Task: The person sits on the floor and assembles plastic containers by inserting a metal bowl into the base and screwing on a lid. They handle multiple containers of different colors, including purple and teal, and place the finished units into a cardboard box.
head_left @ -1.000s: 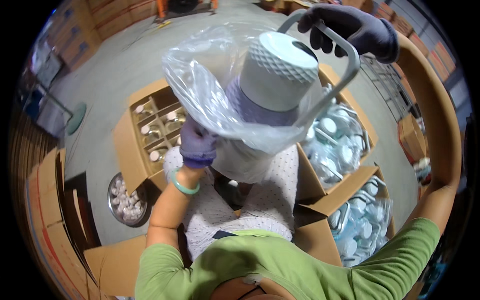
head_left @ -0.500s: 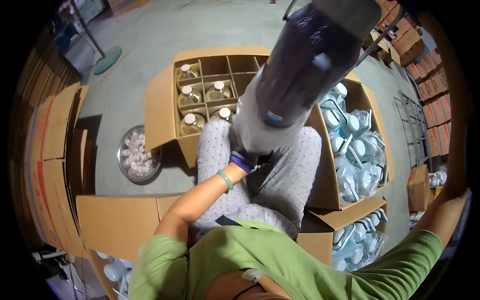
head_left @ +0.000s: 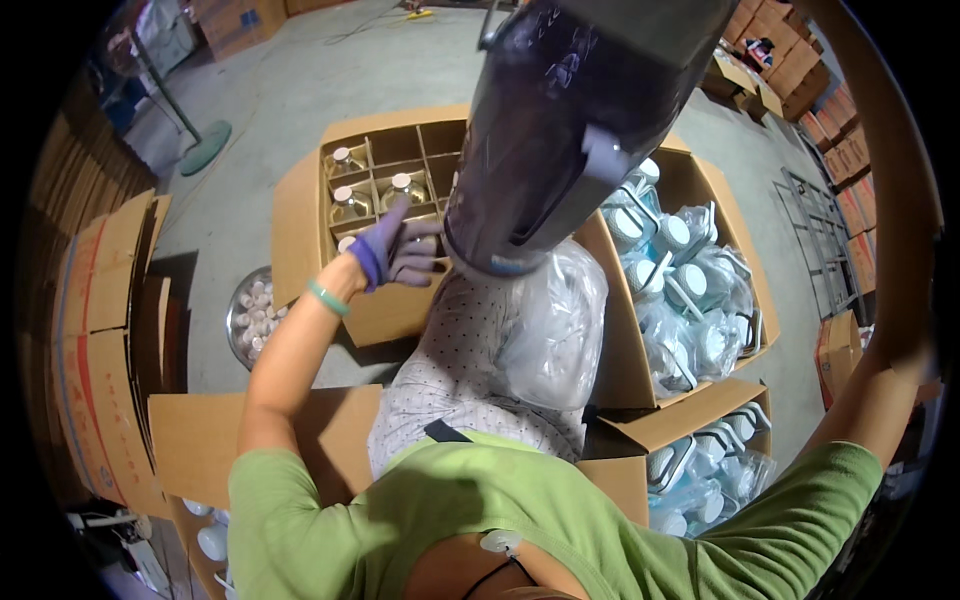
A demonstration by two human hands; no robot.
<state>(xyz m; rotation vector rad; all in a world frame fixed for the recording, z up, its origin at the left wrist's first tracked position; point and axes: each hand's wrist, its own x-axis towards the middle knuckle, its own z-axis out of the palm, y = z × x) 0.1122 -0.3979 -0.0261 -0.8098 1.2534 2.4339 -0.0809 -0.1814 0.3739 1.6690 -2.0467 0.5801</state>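
A tall, dark purple container (head_left: 560,150) looms close in front of me, with a small blue patch near its lower end. Its upper end runs out of the picture. A clear plastic bag (head_left: 560,330) bulges over my lap, just under the container. My left hand (head_left: 398,248), in a greyish purple glove, is open beside the container's lower left side, fingers spread and nothing held. Behind it stands a divided carton (head_left: 395,115) with white-capped clear bottles (head_left: 350,203) in some compartments. My right forearm rises along the right edge; my right hand is out of view.
To the right, a carton (head_left: 765,290) holds bagged bluish bottles (head_left: 690,283) with white caps and handles; another such carton (head_left: 625,490) sits nearer. A metal bowl of white caps (head_left: 255,315) rests on the floor at left. Flattened cartons (head_left: 95,350) stand farther left.
My left hand has come away from under the container, moving left and opening. The plastic bag is off the container's lower end and lies over my lap. The container has shifted left.
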